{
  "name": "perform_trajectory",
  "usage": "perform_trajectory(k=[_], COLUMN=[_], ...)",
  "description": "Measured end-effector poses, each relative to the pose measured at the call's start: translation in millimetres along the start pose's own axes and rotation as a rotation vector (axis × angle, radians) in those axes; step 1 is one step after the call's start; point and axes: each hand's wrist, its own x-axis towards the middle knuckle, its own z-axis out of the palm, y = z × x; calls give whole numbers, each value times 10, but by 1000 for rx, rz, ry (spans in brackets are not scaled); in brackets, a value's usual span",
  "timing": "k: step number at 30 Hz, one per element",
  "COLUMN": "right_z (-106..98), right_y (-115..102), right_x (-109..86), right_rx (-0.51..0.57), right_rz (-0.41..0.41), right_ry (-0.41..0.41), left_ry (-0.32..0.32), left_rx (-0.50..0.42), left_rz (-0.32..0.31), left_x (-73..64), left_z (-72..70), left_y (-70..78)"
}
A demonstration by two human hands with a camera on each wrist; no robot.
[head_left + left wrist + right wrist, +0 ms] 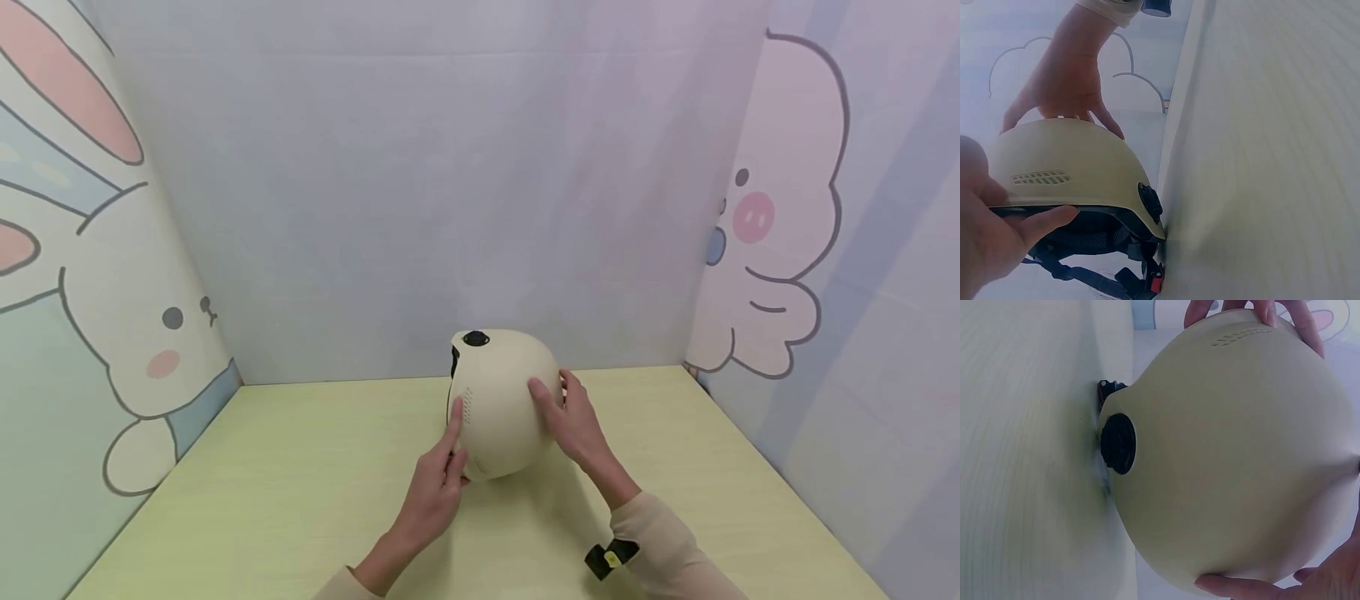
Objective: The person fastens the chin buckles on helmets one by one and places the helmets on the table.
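Note:
A cream helmet [502, 408] is held between both hands over the table, its dome turned to the right and its opening to the left. My left hand [435, 487] grips the rim; in the left wrist view its thumb [1047, 224] lies across the dark edge of the opening. The right hand [573, 421] holds the crown with thumb and fingers spread around it. A round black knob [1119, 444] is set in the shell, close to the tabletop. Black straps [1088, 277] with a red buckle part [1157, 284] hang from the opening, hidden from the head view.
A pale yellow-green table [315, 467] lies under the helmet. Cloth walls surround it: a plain back wall [420, 192], a rabbit drawing [127, 317] on the left and a pink-nosed figure [795, 150] on the right. A black wrist strap [611, 557] sits by the right sleeve.

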Motion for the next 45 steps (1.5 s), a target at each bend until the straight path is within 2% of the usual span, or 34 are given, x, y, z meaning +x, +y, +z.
perform_trajectory(k=[4,14,31,36,41,45], right_z=[-1,-3,-61,-73,-77,-88], right_y=[6,6,-13,-50,-56,-45], right_x=[3,19,-5,-15,-11,7], right_rx=[-5,-5,-181,-187,-173,-173], right_rz=[6,-57,-255,-263,-241,-233], right_ry=[-2,13,19,5,3,4], left_ry=[12,26,6,-6,8,12], left_rx=[16,105,128,145,197,220], left_rz=[18,142,149,159,214,227], left_x=[12,29,14,7,5,2], left_z=[-8,-28,-16,-3,14,22], left_y=[-13,-45,-22,-32,-38,-36])
